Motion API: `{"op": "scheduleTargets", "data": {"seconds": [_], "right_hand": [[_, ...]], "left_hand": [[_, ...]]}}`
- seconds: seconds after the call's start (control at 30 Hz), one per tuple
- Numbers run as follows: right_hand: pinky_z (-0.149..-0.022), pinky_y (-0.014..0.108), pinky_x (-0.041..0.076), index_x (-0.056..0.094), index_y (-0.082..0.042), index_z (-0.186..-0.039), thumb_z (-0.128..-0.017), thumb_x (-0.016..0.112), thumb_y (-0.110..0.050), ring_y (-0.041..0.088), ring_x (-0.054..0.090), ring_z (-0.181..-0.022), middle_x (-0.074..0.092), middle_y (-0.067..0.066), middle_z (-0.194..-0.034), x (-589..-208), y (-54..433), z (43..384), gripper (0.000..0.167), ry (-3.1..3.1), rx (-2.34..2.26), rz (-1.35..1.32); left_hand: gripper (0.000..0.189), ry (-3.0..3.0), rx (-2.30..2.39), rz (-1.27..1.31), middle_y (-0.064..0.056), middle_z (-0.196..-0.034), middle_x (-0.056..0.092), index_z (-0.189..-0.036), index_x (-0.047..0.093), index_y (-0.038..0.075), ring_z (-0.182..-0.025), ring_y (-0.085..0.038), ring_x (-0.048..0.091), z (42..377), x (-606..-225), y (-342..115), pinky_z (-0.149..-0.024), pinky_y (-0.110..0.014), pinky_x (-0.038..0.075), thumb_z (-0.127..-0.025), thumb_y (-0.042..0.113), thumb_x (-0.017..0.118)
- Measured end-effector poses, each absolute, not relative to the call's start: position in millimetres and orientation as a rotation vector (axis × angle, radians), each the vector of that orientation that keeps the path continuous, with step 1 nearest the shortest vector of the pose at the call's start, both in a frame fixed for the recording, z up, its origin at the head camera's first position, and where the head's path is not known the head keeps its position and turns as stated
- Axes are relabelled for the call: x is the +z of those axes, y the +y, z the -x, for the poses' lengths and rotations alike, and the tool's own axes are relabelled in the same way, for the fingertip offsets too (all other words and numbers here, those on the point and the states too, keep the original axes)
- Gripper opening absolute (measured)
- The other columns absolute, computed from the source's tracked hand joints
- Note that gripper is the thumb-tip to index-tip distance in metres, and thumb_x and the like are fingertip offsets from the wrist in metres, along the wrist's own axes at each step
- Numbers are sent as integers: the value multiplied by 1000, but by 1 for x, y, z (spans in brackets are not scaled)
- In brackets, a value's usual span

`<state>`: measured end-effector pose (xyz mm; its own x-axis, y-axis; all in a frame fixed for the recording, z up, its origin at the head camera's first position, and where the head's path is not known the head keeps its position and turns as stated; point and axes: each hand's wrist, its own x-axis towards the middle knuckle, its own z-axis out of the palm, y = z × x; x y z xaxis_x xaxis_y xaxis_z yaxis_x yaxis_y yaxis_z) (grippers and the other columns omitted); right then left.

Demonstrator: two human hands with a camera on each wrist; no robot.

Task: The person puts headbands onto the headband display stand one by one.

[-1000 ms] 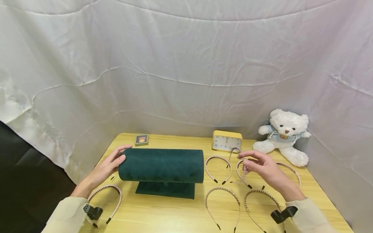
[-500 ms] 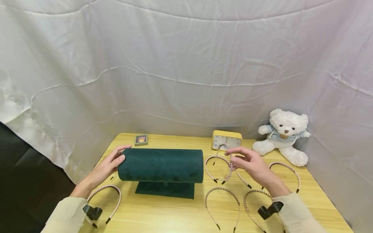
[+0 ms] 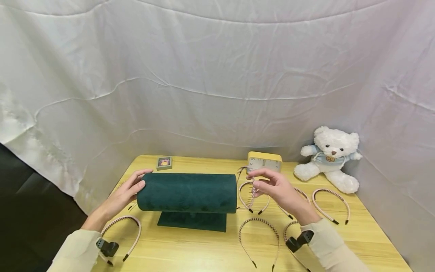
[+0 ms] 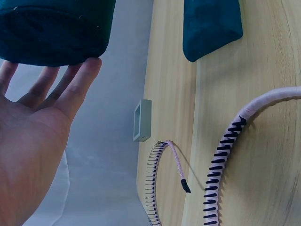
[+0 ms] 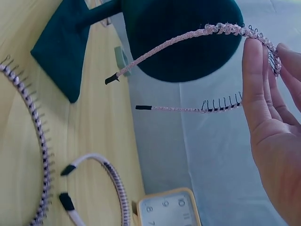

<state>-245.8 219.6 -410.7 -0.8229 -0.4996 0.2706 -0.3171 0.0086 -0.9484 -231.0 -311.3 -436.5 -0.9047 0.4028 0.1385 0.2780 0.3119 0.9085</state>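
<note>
A dark green velvet roll [image 3: 187,192] stands on a flat foot near the table's middle, like a headband display stand. My left hand [image 3: 120,196] touches the roll's left end, its fingers fairly straight in the left wrist view. Beyond the right end, my right hand [image 3: 280,190] pinches a pink headband [image 5: 167,44] between thumb and fingers. That headband carries clear beads and small wire teeth. It is held up with its two black-tipped ends toward the roll, one of them overlapping the roll's end face in the right wrist view.
Several similar headbands lie on the wooden table, one at the front left [image 3: 139,228], others on the right, such as a far-right headband [image 3: 330,190]. Along the back are a small picture box [image 3: 164,163], a yellow clock [image 3: 265,155] and a white teddy bear [image 3: 336,155]. Pale curtains hang behind.
My right hand has moved left with the headband, from near the teddy bear's side to just beyond the roll's right end. The left hand stays at the roll's left end.
</note>
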Motion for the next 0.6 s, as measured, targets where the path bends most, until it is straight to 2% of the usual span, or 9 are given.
{"op": "scheduleTargets", "data": {"seconds": [0.27,0.4,0.5,0.6], "right_hand": [[-84,39,68,64,-5,-144,-108,66,-4,12,73,-91,69,5,-133,-414,198,248,36,2067,-1958,830],[-83,39,67,59,2,-147,-108,66,-5,11,71,-91,67,4,-136,-415,189,247,41,2037,-1967,808],[-82,36,67,58,5,-147,-107,67,-4,10,71,-90,65,1,-138,-416,186,246,42,2013,-1994,787],[-81,33,66,61,1,-146,-107,66,-4,9,70,-89,64,0,-139,-415,184,246,39,1981,-2018,786]], "left_hand": [[51,2459,1650,-629,-27,-163,35,-169,29,12,-127,2,59,231,-438,-312,-100,-20,52,-121,26,36],[50,2459,1648,-624,-28,-164,34,-169,30,13,-128,4,57,231,-438,-311,-101,-20,52,-121,26,37],[50,2452,1659,-634,-22,-161,39,-169,30,13,-127,2,59,232,-438,-312,-101,-21,53,-121,25,37],[50,2448,1671,-646,-9,-155,46,-169,30,12,-127,0,61,232,-438,-313,-100,-22,54,-121,24,37]]}}
